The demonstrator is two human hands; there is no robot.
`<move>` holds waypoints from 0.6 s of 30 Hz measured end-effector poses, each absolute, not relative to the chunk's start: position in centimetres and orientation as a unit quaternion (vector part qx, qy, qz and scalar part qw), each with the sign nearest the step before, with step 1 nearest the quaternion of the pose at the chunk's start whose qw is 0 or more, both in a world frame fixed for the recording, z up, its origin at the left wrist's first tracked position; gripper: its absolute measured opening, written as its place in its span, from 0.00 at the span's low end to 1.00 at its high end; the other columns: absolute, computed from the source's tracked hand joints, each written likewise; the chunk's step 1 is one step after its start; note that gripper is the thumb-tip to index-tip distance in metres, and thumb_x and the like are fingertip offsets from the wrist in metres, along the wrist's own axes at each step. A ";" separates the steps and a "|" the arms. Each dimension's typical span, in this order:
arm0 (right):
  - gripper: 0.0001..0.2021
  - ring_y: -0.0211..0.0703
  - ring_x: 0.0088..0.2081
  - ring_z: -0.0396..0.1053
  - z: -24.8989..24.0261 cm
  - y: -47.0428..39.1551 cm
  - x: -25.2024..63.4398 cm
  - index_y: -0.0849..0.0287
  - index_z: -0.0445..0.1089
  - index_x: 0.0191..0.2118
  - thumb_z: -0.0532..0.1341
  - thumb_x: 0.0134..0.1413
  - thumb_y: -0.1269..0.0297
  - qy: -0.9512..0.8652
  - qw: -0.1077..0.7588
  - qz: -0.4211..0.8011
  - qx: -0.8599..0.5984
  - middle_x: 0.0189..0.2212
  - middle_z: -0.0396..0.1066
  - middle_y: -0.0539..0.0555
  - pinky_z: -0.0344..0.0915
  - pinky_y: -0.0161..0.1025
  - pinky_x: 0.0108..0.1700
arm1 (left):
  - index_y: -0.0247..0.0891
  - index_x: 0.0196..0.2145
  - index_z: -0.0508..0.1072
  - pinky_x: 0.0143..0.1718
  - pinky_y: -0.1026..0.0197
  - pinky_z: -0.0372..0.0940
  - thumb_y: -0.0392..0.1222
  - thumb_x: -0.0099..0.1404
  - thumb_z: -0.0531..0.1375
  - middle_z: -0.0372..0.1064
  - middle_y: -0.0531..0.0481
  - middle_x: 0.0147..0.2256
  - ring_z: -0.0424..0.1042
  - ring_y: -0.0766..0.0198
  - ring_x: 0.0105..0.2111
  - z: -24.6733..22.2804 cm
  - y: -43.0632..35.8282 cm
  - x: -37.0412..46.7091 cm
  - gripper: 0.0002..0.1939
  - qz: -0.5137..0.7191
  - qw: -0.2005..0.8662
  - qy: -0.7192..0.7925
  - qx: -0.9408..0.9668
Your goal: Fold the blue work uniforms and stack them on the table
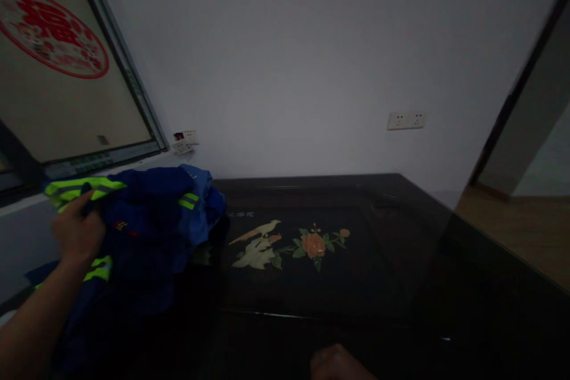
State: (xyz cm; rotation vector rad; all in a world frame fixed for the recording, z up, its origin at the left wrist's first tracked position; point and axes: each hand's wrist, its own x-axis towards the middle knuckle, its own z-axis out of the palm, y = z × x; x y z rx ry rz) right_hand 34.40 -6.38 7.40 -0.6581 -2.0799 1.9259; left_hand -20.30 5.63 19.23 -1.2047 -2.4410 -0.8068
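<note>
1. Gripping dark-blue clothing (154, 208) at left of frame with left hand (80, 228), closed tight on cloth just below a yellow-green band (89, 185).
2. Lying bunched in loose folds from mid-left to lower left, against left part of dark table (427, 285); lower folds lost in shadow.
3. Showing lighter blue cloth (200, 205) along right side of bundle; cannot tell whether one garment or several.
4. Curling right hand (337, 362) at bottom edge, right of centre, well apart from clothing; cut off by frame, so cannot tell whether holding anything.
5. Noting on tabletop, centre of frame: pale bird design (258, 230), beside orange flower design (314, 245).
6. Noting at upper left: window (89, 113) with round red decoration (51, 29).
7. Noting wall sockets (406, 121) right of centre, wooden floor (512, 225) at far right.
</note>
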 end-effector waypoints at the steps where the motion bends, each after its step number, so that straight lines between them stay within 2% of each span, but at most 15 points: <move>1: 0.37 0.36 0.21 0.53 8.1 -6.3 34.4 0.56 0.49 0.13 0.41 0.45 0.23 -0.714 0.112 0.652 -0.229 0.14 0.49 0.47 0.54 0.36 0.27 | 0.42 0.47 0.74 0.43 0.54 0.69 0.46 0.59 0.52 0.76 0.55 0.43 0.73 0.56 0.41 20.5 6.3 -19.1 0.20 -0.326 0.170 -0.834 -0.412; 4: 0.34 0.32 0.20 0.52 10.8 -5.7 34.4 0.58 0.53 0.14 0.48 0.49 0.29 -0.707 0.092 0.647 -0.269 0.15 0.51 0.46 0.52 0.33 0.25 | 0.35 0.45 0.76 0.47 0.56 0.67 0.44 0.59 0.55 0.77 0.50 0.43 0.74 0.59 0.42 24.2 7.7 -14.0 0.19 -0.427 0.202 -0.741 -0.477; 7: 0.28 0.32 0.21 0.59 14.0 -4.1 34.8 0.60 0.64 0.23 0.53 0.53 0.36 -0.608 0.084 0.706 -0.353 0.20 0.61 0.49 0.56 0.30 0.23 | 0.34 0.43 0.77 0.52 0.55 0.64 0.39 0.62 0.55 0.77 0.50 0.41 0.74 0.61 0.43 26.9 7.6 -8.1 0.15 -0.466 0.196 -0.641 -0.577; 10: 0.23 0.35 0.25 0.66 16.8 -1.6 35.7 0.60 0.68 0.38 0.56 0.55 0.41 -0.527 0.166 0.721 -0.417 0.31 0.69 0.54 0.62 0.30 0.21 | 0.35 0.43 0.77 0.56 0.55 0.61 0.35 0.64 0.55 0.77 0.50 0.41 0.74 0.62 0.44 27.7 6.1 -2.1 0.13 -0.486 0.186 -0.580 -0.626; 12: 0.22 0.38 0.28 0.69 18.3 0.2 36.6 0.58 0.68 0.44 0.58 0.54 0.43 -0.529 0.239 0.684 -0.443 0.36 0.71 0.56 0.65 0.32 0.21 | 0.37 0.43 0.77 0.55 0.57 0.62 0.32 0.63 0.55 0.76 0.51 0.44 0.73 0.63 0.45 27.3 4.7 1.9 0.14 -0.504 0.150 -0.549 -0.650; 14: 0.21 0.40 0.30 0.70 19.5 1.7 37.7 0.57 0.67 0.46 0.60 0.54 0.46 -0.541 0.290 0.638 -0.465 0.38 0.71 0.57 0.67 0.34 0.22 | 0.40 0.45 0.76 0.54 0.59 0.63 0.30 0.64 0.53 0.74 0.51 0.47 0.72 0.62 0.48 26.4 3.4 6.1 0.17 -0.504 0.069 -0.523 -0.684; 16: 0.20 0.41 0.30 0.70 20.4 2.9 38.9 0.56 0.67 0.46 0.61 0.54 0.48 -0.555 0.328 0.587 -0.491 0.38 0.71 0.57 0.68 0.35 0.24 | 0.43 0.49 0.73 0.55 0.58 0.63 0.31 0.66 0.51 0.72 0.51 0.50 0.69 0.61 0.52 25.3 2.5 10.1 0.19 -0.480 -0.063 -0.494 -0.722; 18: 0.19 0.41 0.31 0.70 20.8 3.6 40.4 0.56 0.68 0.46 0.62 0.53 0.49 -0.562 0.353 0.534 -0.524 0.39 0.72 0.57 0.69 0.36 0.26 | 0.45 0.58 0.64 0.58 0.56 0.61 0.35 0.68 0.52 0.66 0.49 0.56 0.65 0.60 0.56 24.0 2.4 13.4 0.22 -0.435 -0.223 -0.450 -0.747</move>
